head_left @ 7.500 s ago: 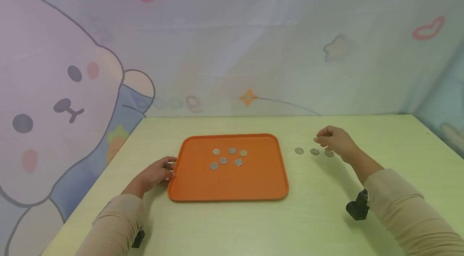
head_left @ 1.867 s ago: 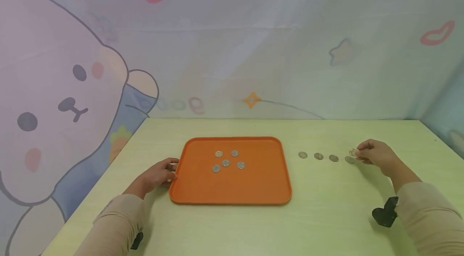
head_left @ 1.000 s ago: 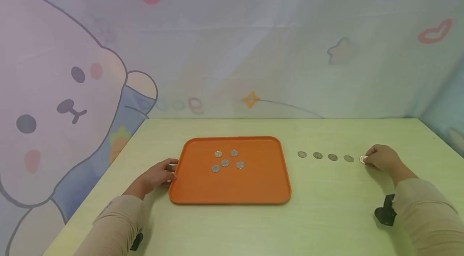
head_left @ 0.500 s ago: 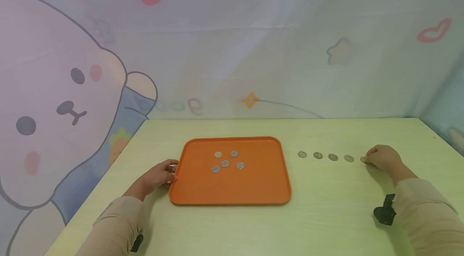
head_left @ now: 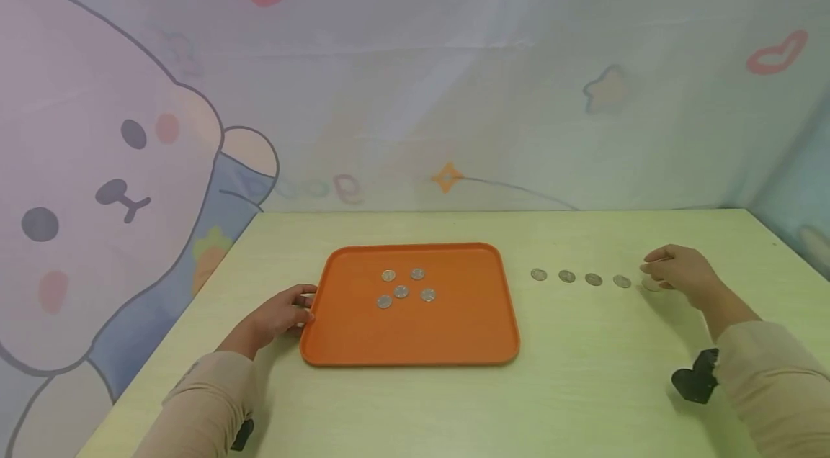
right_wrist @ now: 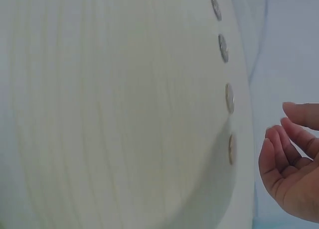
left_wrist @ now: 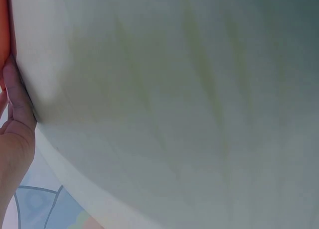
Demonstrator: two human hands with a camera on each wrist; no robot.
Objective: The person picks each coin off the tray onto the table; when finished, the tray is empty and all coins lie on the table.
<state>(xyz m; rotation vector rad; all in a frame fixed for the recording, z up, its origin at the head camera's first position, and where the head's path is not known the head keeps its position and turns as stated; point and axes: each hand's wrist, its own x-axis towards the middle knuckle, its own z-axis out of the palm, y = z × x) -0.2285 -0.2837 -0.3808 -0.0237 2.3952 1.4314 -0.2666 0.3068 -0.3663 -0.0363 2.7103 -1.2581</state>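
In the head view, the left hand (head_left: 279, 314) holds the left edge of an orange tray (head_left: 415, 343), its fingers and thumb at the rim; part of the grip is hidden. Several silvery coins (head_left: 401, 292) lie flat on the tray. Right of it, several more coins (head_left: 593, 279) form a row on the table. The right hand (head_left: 684, 274) is just above the row's rightmost coin (head_left: 650, 284), which it partly covers. In the right wrist view, the fingers of the right hand (right_wrist: 294, 169) are loosely bent with nothing between them, apart from the coins (right_wrist: 230, 98).
The pale yellow-green table (head_left: 454, 415) stretches in front of the tray and beyond the coin row. Behind it hangs a cloth backdrop (head_left: 402, 83) with a cartoon bear. A black device (head_left: 697, 377) hangs below the right sleeve.
Over the last seconds, a coin left the tray and the row grew rightward. The right hand has just let go of the rightmost coin and lifted slightly. The left hand stays at the tray.
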